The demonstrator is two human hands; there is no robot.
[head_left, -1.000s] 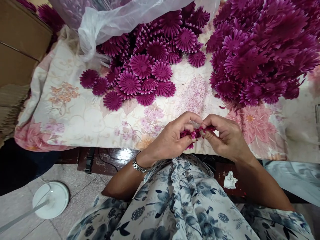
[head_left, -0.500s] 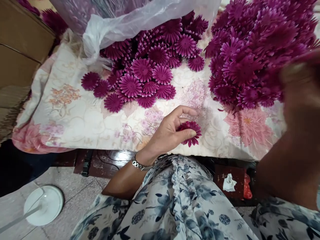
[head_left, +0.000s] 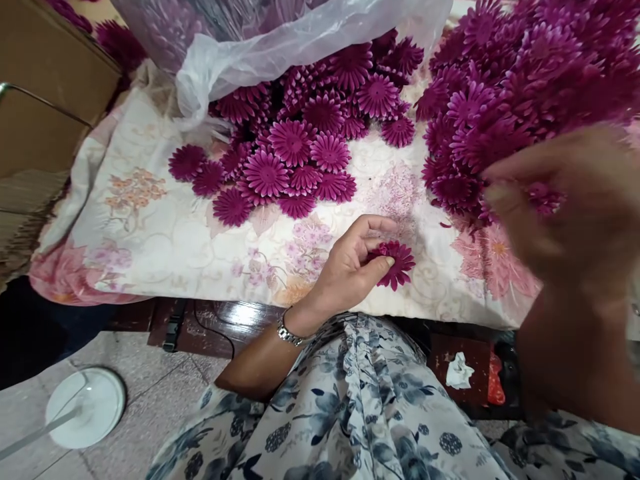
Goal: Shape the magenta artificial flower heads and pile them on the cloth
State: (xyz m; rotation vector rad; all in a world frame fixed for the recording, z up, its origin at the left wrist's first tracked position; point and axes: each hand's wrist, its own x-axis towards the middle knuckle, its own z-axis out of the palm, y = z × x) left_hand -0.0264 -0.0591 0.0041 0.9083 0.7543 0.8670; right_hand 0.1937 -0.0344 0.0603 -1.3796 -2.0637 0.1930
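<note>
Between the thumb and fingers of my left hand (head_left: 353,267) is a magenta artificial flower head (head_left: 399,267), held low over the front part of the cloth. Its petals spread out past my thumb, and its centre is partly covered. My right hand (head_left: 565,207) is smeared by motion in front of the large pile of magenta petal layers (head_left: 520,87) on the right. Whether anything is between its fingers cannot be made out. A second group of magenta flower heads (head_left: 293,143) lies beyond my left hand, spilling from under a clear plastic bag (head_left: 280,60).
A floral cloth (head_left: 165,247) covers the work surface. A cardboard box (head_left: 65,87) stands at the far left. Below the front edge are a crumpled white tissue (head_left: 459,371) and a red item (head_left: 495,380). A white round base (head_left: 87,407) with a pole stands on the floor.
My right hand has swung inward from the right edge, toward the front of the right pile. My left hand still holds the flower head, shifted slightly right in view.
</note>
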